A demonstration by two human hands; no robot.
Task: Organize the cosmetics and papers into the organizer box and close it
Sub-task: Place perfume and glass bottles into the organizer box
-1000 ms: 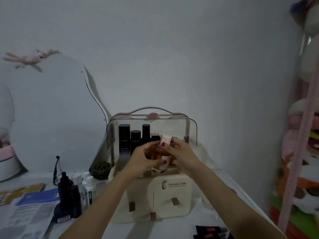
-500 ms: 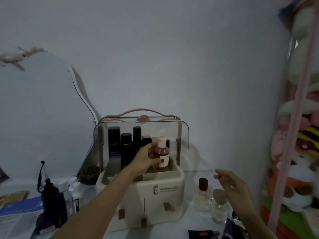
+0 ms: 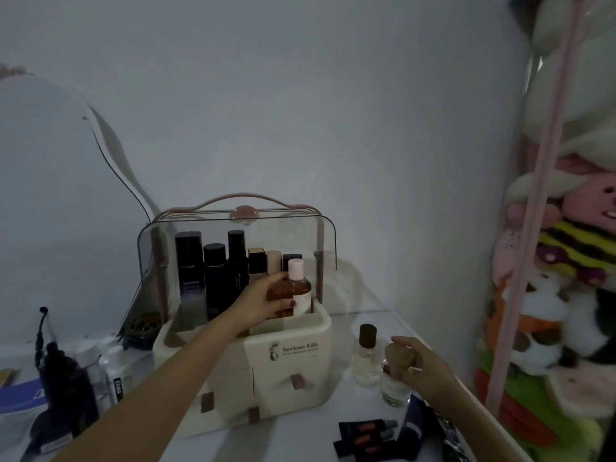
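A cream organizer box with small drawers stands mid-table, its clear lid raised. Several dark bottles stand in its top tray. My left hand reaches into the tray and grips an amber bottle with a pink cap, which stands upright at the tray's right end. To the right of the box, my right hand closes around the cork top of a small clear bottle. Beside it stands a clear perfume bottle with a brown cap.
Dark tubes and a purple tube lie at the front right. White bottles, a dark pump bottle and papers sit left. A mirror leans on the wall. Plush toys hang right.
My right hand left the amber bottle, swung down to the right and closed on the cork-topped bottle. My left hand stays on the amber bottle in the tray. The camera turned right.
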